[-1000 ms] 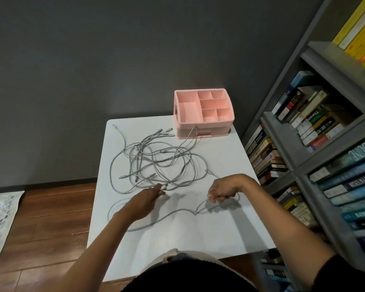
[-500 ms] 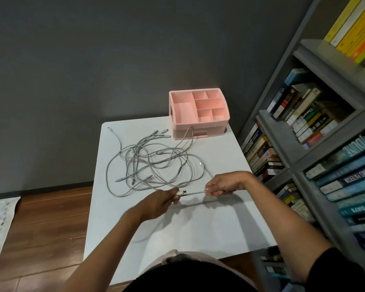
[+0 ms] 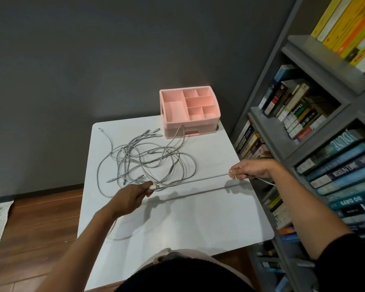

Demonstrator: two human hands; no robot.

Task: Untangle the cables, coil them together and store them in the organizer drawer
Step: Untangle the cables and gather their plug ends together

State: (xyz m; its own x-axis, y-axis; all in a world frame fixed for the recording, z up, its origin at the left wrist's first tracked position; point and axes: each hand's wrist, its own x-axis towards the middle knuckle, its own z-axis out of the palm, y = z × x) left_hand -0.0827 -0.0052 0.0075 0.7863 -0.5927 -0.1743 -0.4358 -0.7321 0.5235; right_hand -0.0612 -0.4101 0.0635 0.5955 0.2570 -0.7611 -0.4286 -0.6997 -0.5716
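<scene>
Setup: white table (image 3: 198,224), pink organizer (image 3: 190,125) at its far edge with the drawer apparently closed, grey cable tangle (image 3: 145,161) left of centre. Step in hand is untangling: one cable (image 3: 198,179) is stretched taut left to right, the left hand (image 3: 131,199) pinching its plug end (image 3: 154,187) at the tangle's near edge and the right hand (image 3: 251,168) gripping the cord near the table's right edge. Next move, as judged: work this cable clear of the loops, then coil it; nothing is coiled or stored yet.

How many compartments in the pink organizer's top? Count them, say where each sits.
6 in the organizer: large compartment at left, two small compartments along the back, wide compartment in the middle, two small compartments at the front. None looks hidden.
</scene>
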